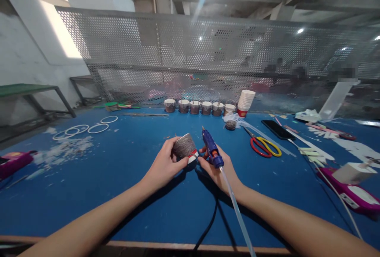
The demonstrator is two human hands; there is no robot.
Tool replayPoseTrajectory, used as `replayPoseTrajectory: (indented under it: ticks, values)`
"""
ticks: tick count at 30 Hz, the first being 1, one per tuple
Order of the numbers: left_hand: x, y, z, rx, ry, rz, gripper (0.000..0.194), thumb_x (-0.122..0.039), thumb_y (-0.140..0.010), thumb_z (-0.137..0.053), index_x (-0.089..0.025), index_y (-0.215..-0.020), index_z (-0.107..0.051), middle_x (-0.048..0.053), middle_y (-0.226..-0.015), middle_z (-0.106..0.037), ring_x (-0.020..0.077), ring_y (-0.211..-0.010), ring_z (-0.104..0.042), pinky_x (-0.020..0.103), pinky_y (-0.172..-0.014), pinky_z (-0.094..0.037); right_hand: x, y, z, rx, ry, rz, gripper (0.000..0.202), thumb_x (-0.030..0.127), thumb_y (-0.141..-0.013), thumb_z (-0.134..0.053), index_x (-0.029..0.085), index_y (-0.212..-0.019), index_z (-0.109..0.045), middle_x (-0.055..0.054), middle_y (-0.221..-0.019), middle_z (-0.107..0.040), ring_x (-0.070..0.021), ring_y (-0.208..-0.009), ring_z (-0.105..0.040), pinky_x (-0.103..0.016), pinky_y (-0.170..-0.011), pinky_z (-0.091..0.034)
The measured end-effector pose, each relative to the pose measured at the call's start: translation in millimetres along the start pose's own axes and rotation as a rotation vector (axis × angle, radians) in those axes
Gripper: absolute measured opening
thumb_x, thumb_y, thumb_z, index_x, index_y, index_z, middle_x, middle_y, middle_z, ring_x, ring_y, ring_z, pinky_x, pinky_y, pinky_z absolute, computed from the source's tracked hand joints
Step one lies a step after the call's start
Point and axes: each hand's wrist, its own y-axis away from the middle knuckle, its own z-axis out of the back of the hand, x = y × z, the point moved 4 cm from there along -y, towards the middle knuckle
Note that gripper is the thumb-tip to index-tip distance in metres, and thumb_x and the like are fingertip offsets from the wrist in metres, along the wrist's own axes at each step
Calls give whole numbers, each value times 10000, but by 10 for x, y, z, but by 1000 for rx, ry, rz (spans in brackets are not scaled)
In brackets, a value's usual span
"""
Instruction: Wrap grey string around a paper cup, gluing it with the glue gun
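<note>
My left hand [168,158] is closed around a paper cup [192,156] lying tilted, its outside largely wrapped in grey-brown yarn [184,144]. A red and white strip of the cup shows below the yarn. In my right hand [223,170] sits a blue glue gun [211,146], nozzle pointing up and away. A long clear glue stick [237,211] runs out of its back end, and a dark cord hangs below. The fingertips of my right hand are close to the cup's side; whether they touch it I cannot tell.
Several wrapped cups [194,107] line the back, beside a stack of paper cups [246,102]. A yarn ball [230,125], scissors [264,146] and a phone [278,130] lie right. White rings [97,128] lie left. Magenta tools [350,197] flank both sides. A perforated metal screen [184,51] stands behind.
</note>
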Motion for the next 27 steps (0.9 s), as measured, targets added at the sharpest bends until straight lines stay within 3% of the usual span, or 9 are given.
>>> replayPoseTrajectory:
  ticks: [7,20,27]
  values:
    - [27,14,-22,9,-20,-59,482,-349,-736,-612,-186,-1179,-517,80,-1111,-556,151,-778,-540,275,-660,-446,-23,13,-50,31,85,69,122,282,-810,-599,188,-820,-523,15,-696,-563,-121,-583,-508,-232,-574,-420]
    - [14,48,-62,26,-133,-87,406,-317,-757,-624,-194,-1132,-527,22,-931,-559,121,-663,-483,250,-585,-403,-46,11,-62,-24,111,70,112,265,-801,-581,195,-756,-506,28,-652,-539,-110,-547,-470,-231,-556,-399]
    - [-39,35,-20,-29,-89,-44,369,-300,-734,-604,-179,-1074,-529,2,-852,-530,112,-626,-445,246,-562,-379,40,54,-93,38,-14,70,133,283,-799,-597,198,-753,-506,23,-678,-551,-114,-578,-508,-230,-575,-438]
